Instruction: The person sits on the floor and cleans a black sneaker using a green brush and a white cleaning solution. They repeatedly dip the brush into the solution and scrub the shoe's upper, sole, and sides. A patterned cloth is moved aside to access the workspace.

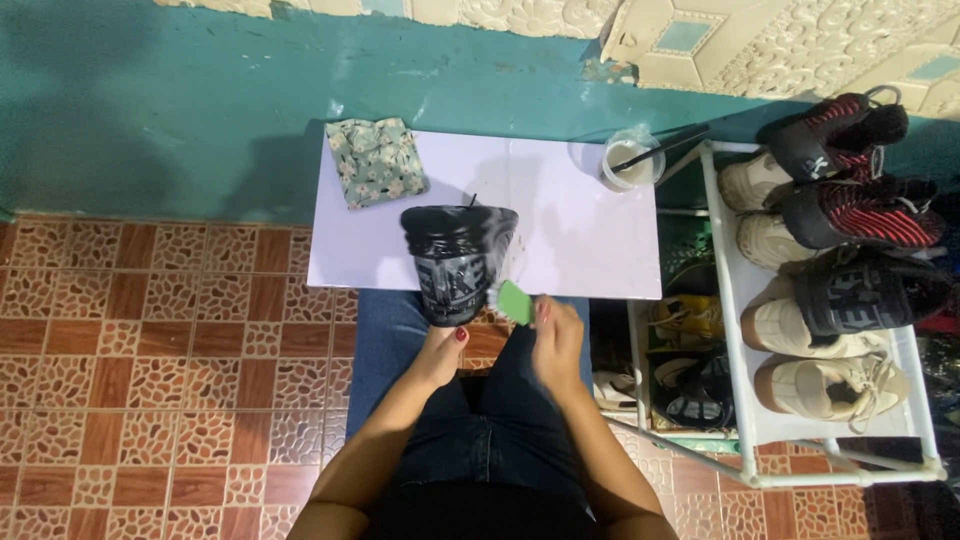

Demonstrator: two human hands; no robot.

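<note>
Holding black shoe (457, 262) leftward, brush (514, 302) in right hand (556, 335).

Black textured shoe (457, 262), smooth matt white board (570, 240), floral cloth (376, 160), green plastic brush (514, 302)

teal wall (150, 100) | brown mosaic floor tiles (150, 350) | white table (590, 240) | white shoe rack (735, 330)

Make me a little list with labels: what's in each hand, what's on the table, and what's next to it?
left hand: inside a black shoe, holding it up
right hand: grips a green brush against the shoe
table: white, with a folded flowered cloth and a plastic cup holding a stick
beside it: white rack of shoes
</note>
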